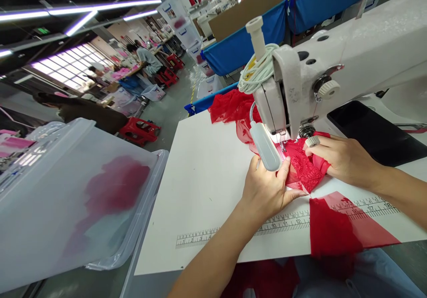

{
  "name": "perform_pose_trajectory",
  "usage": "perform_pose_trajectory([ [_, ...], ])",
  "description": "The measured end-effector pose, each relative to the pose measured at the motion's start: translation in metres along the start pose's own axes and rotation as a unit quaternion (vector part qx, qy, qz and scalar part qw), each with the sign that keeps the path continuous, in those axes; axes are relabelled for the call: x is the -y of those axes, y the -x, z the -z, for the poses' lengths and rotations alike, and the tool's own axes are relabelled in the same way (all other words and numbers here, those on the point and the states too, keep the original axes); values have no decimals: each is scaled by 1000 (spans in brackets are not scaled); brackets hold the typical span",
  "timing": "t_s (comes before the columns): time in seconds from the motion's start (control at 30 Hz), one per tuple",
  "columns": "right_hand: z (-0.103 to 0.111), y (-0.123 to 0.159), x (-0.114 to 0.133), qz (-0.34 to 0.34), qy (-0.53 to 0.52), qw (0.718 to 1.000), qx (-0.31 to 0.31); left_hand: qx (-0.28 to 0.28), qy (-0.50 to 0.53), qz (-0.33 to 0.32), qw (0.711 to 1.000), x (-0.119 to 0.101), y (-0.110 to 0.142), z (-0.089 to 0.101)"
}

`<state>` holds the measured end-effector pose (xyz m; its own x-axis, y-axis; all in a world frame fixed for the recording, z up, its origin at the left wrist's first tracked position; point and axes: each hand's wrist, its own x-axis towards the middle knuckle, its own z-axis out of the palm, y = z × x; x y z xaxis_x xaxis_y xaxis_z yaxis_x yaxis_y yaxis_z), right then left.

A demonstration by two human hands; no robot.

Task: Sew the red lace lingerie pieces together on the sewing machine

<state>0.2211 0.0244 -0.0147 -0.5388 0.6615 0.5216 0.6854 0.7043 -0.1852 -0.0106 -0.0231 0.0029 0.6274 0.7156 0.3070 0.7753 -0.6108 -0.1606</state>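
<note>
Red lace fabric (305,169) lies beneath the needle of a white sewing machine (360,49). To the left of the needle, my left hand (267,184) rests with its fingers spread, thumb and forefinger touching the fabric's edge. Part of that hand is hidden behind a small pale lamp (266,146) on a bent neck. On the right, my right hand (347,158) has its fingers curled around a fold of the fabric, partly behind the machine's knob. Sheer red fabric (230,106) trails behind the needle, and another red piece (333,229) hangs over the table's front edge.
The white table (200,178) has a printed ruler along its front. A black phone-like slab (376,131) lies at right. A translucent bin (73,191) stands at left, near a red stool (140,130). Other people sit at benches farther back.
</note>
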Motion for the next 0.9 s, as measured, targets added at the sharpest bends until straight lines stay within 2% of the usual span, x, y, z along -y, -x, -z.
perform_pose_trajectory([
  [0.23, 10, -3, 1, 45, 10, 998, 44, -16, 2, -30, 999, -5, -3, 8],
  [0.4, 9, 3, 1, 78, -45, 993, 70, -86, -23, -47, 995, -8, -6, 4],
  [0.47, 10, 4, 4, 80, -54, 991, 93, -85, 9, -37, 996, -7, -7, 1],
  [0.53, 10, 2, 8, 80, -46, 990, 104, -68, 96, -6, 993, -4, -9, -1],
  [0.67, 6, -6, 14, 23, -47, 992, 112, -35, 264, 75, 961, 5, -18, -4],
  [0.8, 1, -12, 10, -66, -135, 987, 53, -34, 333, 121, 934, 12, -25, -5],
  [0.9, 0, -14, 7, -83, -153, 984, 45, -4, 369, 124, 921, 13, -26, -4],
])
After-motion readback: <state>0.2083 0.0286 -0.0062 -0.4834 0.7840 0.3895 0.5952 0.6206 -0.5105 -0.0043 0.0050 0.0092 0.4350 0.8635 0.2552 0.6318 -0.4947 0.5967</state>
